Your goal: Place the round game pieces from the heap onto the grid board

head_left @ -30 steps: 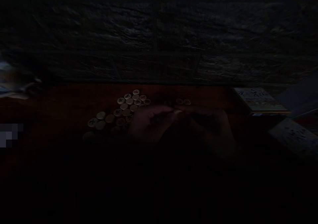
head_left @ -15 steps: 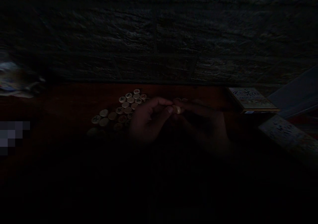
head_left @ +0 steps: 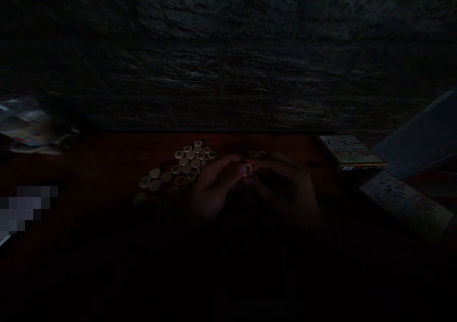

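In very dim light, my left hand point(head_left: 216, 184) pinches a round xiangqi piece point(head_left: 247, 170) between thumb and fingers, its dark character turned towards me. From the other side, my right hand point(head_left: 289, 184) has its fingertips closed at the edge of the same piece. Left of my hands lie several loose xiangqi pieces point(head_left: 183, 161), some showing characters and some blank faces. My left hand covers part of that group. Just beyond my right fingers are a couple more pieces point(head_left: 253, 154).
The reddish wooden table point(head_left: 107, 155) runs up to a dark stone wall point(head_left: 214, 65). At right, a flat printed box point(head_left: 352, 149) lies near another printed panel point(head_left: 403, 198). A shiny, crumpled-looking bundle point(head_left: 32, 124) is at far left.
The held piece has turned from edge-on so its character shows. Both hands stay together around it. The view has tilted up slightly, shifting the scene lower.
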### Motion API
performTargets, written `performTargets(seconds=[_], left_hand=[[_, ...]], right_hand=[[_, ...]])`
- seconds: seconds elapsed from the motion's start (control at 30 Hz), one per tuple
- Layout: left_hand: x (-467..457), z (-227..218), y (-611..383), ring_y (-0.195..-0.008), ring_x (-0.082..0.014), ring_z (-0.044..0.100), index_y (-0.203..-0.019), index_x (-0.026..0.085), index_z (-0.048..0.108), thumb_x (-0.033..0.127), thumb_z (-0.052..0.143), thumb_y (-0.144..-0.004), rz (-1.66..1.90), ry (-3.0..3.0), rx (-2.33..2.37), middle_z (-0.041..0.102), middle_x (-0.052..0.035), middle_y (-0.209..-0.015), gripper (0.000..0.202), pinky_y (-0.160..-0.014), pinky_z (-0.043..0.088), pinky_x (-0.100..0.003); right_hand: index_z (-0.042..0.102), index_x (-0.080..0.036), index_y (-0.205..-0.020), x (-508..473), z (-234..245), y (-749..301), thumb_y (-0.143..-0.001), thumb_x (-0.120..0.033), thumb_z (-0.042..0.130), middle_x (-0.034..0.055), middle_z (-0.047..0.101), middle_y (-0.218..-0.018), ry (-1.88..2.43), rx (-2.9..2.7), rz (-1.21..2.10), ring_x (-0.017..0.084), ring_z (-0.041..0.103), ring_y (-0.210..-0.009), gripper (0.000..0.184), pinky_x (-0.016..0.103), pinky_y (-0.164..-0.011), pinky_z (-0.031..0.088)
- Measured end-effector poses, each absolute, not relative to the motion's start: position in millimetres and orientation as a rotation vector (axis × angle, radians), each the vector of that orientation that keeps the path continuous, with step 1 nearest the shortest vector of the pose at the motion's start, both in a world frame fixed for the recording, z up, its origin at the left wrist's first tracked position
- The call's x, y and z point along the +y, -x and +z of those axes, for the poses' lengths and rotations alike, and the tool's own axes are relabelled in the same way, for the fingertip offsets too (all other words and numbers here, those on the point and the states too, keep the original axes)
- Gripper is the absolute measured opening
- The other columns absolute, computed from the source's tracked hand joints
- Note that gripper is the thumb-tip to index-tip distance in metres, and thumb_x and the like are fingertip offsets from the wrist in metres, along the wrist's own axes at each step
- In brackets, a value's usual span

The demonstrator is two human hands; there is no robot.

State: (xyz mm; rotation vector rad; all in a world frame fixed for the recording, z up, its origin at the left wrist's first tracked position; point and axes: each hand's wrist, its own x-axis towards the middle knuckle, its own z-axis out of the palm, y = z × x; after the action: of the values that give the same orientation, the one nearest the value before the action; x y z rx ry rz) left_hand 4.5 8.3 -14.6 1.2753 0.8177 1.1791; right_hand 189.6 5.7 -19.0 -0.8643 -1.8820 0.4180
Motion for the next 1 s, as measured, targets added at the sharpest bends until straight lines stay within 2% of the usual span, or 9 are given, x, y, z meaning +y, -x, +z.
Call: performTargets(seconds=[0.23, 0.33, 0.4, 0.47, 0.53, 0.63, 0.7, 0.83, 1.0], left_hand=[[7, -17, -4, -0.07, -0.0151, 0.07, -0.092, 0.016, 0.072, 0.042, 0.073, -0.093, 1.152, -1.249, 0.8, 0.075, -0.0043, -0.082, 0.026, -0.066, 0.058, -0.025], [5, -16, -2, -0.073, -0.015, 0.071, -0.091, 0.017, 0.073, 0.041, 0.072, -0.094, 1.161, -1.31, 0.823, 0.075, -0.0039, -0.082, 0.024, -0.069, 0.058, -0.025], [3, -14, 0, -0.078, -0.0152, 0.072, -0.098, 0.018, 0.074, 0.04, 0.071, -0.095, 1.191, -1.323, 0.817, 0.077, -0.0045, -0.09, 0.023, -0.071, 0.058, -0.025], [2, -10, 3, -0.078, -0.0151, 0.072, -0.107, 0.02, 0.074, 0.041, 0.069, -0.096, 1.233, -1.333, 0.811, 0.077, -0.0044, -0.094, 0.024, -0.07, 0.058, -0.025], [3, -3, 6, -0.075, -0.0144, 0.071, -0.11, 0.02, 0.073, 0.042, 0.065, -0.099, 1.276, -1.35, 0.814, 0.077, -0.0034, -0.09, 0.026, -0.067, 0.058, -0.025], [8, 11, 10, -0.076, -0.015, 0.072, -0.109, 0.02, 0.073, 0.04, 0.062, -0.101, 1.325, -1.398, 0.82, 0.077, -0.0036, -0.09, 0.024, -0.069, 0.058, -0.026], [10, 21, 14, -0.079, -0.016, 0.073, -0.105, 0.02, 0.074, 0.037, 0.063, -0.1, 1.328, -1.483, 0.83, 0.077, -0.0044, -0.092, 0.02, -0.07, 0.058, -0.027], [6, 29, 22, -0.07, -0.013, 0.072, -0.102, 0.018, 0.073, 0.025, 0.062, -0.098, 1.248, -1.701, 0.862, 0.077, -0.0031, -0.086, 0.014, -0.063, 0.056, -0.024], [-10, 9, 35, -0.083, -0.0141, 0.076, -0.104, 0.016, 0.073, 0.021, 0.061, -0.1, 1.215, -1.925, 0.895, 0.08, -0.0047, -0.092, 0.013, -0.074, 0.058, -0.023]], right_hand=[[0.077, -0.026, -0.123, 3, -14, -192, -0.091, -0.026, 0.081, 0.0036, 0.078, -0.098, 0.812, -1.954, 0.258, 0.017, 0.072, -0.083, 0.033, 0.03, -0.076, 0.06], [0.077, -0.022, -0.119, 1, -11, -192, -0.09, -0.025, 0.081, 0.0061, 0.08, -0.103, 0.756, -1.982, 0.19, 0.018, 0.075, -0.087, 0.029, 0.03, -0.078, 0.061], [0.078, -0.021, -0.114, -1, -7, -191, -0.089, -0.025, 0.082, 0.0065, 0.081, -0.104, 0.749, -1.983, 0.185, 0.018, 0.076, -0.086, 0.025, 0.03, -0.078, 0.062], [0.078, -0.022, -0.109, -3, -1, -191, -0.089, -0.026, 0.082, 0.0052, 0.081, -0.101, 0.776, -1.982, 0.218, 0.017, 0.076, -0.082, 0.021, 0.029, -0.074, 0.062], [0.078, -0.023, -0.107, -5, 8, -193, -0.089, -0.027, 0.082, 0.0046, 0.082, -0.102, 0.818, -1.986, 0.265, 0.017, 0.077, -0.083, 0.018, 0.028, -0.074, 0.061], [0.079, -0.022, -0.108, -9, 24, -197, -0.089, -0.027, 0.081, 0.0049, 0.083, -0.103, 0.861, -2.02, 0.334, 0.017, 0.078, -0.084, 0.019, 0.026, -0.072, 0.061], [0.079, -0.022, -0.108, -14, 36, -202, -0.088, -0.027, 0.081, 0.0034, 0.083, -0.096, 0.896, -2.035, 0.397, 0.015, 0.077, -0.075, 0.021, 0.024, -0.065, 0.059], [0.079, -0.021, -0.103, -32, 45, -211, -0.084, -0.022, 0.081, 0.0003, 0.081, -0.085, 0.954, -2.062, 0.54, 0.012, 0.073, -0.065, 0.019, 0.02, -0.058, 0.056], [0.077, -0.025, -0.101, -61, 32, -211, -0.084, -0.017, 0.079, -0.0022, 0.083, -0.094, 0.938, -2.191, 0.608, 0.013, 0.079, -0.078, 0.019, 0.02, -0.067, 0.06]])
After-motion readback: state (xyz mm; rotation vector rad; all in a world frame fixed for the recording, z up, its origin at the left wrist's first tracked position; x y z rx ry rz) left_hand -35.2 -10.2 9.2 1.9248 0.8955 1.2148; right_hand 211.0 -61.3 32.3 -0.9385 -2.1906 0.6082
